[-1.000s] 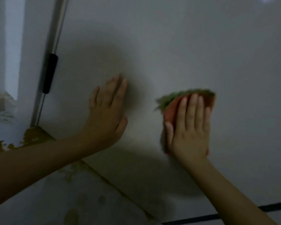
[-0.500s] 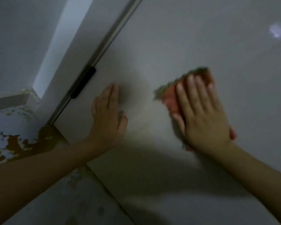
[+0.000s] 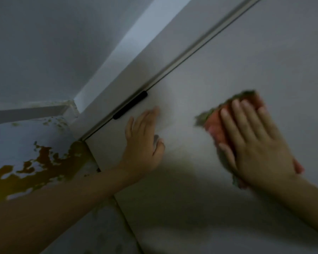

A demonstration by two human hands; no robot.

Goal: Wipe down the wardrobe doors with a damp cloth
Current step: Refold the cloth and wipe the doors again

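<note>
The cloth (image 3: 217, 123) is pressed flat on the door (image 3: 246, 57) at the right of the frame by the right hand (image 3: 255, 143), fingers straight and together. The left hand (image 3: 143, 143) is laid flat on the door at mid frame, holding nothing. Wiping is under way, it seems; next the cloth should be slid to an unwiped part.

Cloth (image 3: 217, 123) orange-pink, green edge; wardrobe door (image 3: 228, 61) white; handle (image 3: 129, 105) black.
</note>
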